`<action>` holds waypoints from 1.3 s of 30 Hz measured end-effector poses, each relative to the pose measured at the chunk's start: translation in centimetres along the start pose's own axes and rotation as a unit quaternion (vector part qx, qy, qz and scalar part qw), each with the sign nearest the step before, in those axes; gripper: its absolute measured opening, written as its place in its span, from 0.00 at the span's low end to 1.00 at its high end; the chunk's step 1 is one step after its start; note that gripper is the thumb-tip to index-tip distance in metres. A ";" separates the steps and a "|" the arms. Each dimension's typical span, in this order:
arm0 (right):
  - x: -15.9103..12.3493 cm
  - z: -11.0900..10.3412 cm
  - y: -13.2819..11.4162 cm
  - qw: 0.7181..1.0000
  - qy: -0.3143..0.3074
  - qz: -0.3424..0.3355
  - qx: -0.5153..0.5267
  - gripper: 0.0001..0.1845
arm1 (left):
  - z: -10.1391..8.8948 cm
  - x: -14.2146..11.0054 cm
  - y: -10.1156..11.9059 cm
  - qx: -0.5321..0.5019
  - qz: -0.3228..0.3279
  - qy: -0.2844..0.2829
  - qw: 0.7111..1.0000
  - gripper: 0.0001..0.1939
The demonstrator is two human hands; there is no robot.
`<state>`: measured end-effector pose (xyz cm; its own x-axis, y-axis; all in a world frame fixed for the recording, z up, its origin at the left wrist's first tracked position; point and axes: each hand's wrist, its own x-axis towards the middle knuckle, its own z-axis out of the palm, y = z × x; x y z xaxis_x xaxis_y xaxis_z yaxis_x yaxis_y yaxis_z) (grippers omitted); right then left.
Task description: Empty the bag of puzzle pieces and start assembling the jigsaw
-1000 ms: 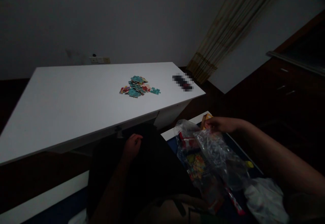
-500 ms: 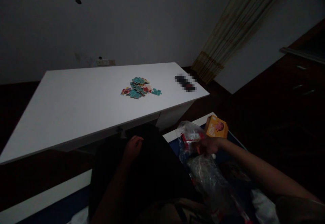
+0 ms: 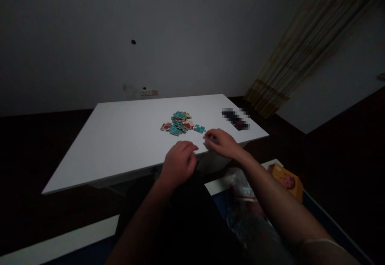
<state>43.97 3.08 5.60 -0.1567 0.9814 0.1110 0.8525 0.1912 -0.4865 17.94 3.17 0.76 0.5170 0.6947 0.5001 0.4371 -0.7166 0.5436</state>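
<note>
2 bare hands over a dim room; items listed largest to smallest.

White table [image 3: 120, 144]: broad top, tilted in view, edge nearest the person running under both hands.

Clear plastic bag [image 3: 243, 201]: lies low at right, under the right forearm, beside an orange box [image 3: 285, 181]; neither is touched.

Left hand [image 3: 179, 164]: at the near table edge, knuckles up, fingers curled loosely downward. It appears to hold nothing; whether the fingertips rest on the table cannot be told.

Right hand [image 3: 222, 142]: just right of the left hand & slightly farther in, over the table top. Fingers are drawn together around something small & pale at the tips; too blurred to tell what it is, or if the grip is closed on it.

Blurred-out dark object [image 3: 236, 119]: on the far right part of the table, apart from both hands.

Puzzle pieces [image 3: 180, 121]: 1 loose heap, mostly teal w/ red & yellow, mid-table, just beyond the right hand & well within reach. 1 teal piece [image 3: 199, 128] sits apart from the heap's right edge, nearest the right fingertips but not touching them.

Step in hand (judged): hands arriving at the heap, no piece lifted yet. Next move calls for a short forward reach & a fine pinch on 1 flat piece, probably the stray teal one.
</note>
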 end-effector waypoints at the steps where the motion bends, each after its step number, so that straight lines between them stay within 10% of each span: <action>1: 1.9 1.1 -0.2 0.998 0.032 0.003 -0.053 0.21 | -0.6 2.1 -0.7 0.031 -0.003 0.011 0.999 0.17; 6: 7.4 4.6 -0.4 0.988 0.069 0.053 -0.131 0.29 | -1.6 10.1 -6.3 0.144 -0.041 0.030 0.988 0.37; 12: 9.5 5.0 0.7 0.989 0.083 0.059 -0.111 0.23 | -1.5 14.1 -10.6 0.148 -0.049 -0.118 0.981 0.41; 22: 14.9 5.8 1.2 0.995 0.070 -0.007 -0.065 0.34 | -4.8 12.0 -14.1 -0.041 0.030 -0.070 0.996 0.10; 39: 21.5 6.8 -0.2 0.988 0.030 -0.115 0.102 0.17 | -10.3 8.9 -19.8 -0.142 -0.102 0.068 0.982 0.20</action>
<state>37.06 24.26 2.20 -0.2990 0.9100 0.2871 0.6787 0.4143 -0.6064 6.33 24.16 1.36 0.3281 0.8380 0.4361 0.2883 -0.5284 0.7985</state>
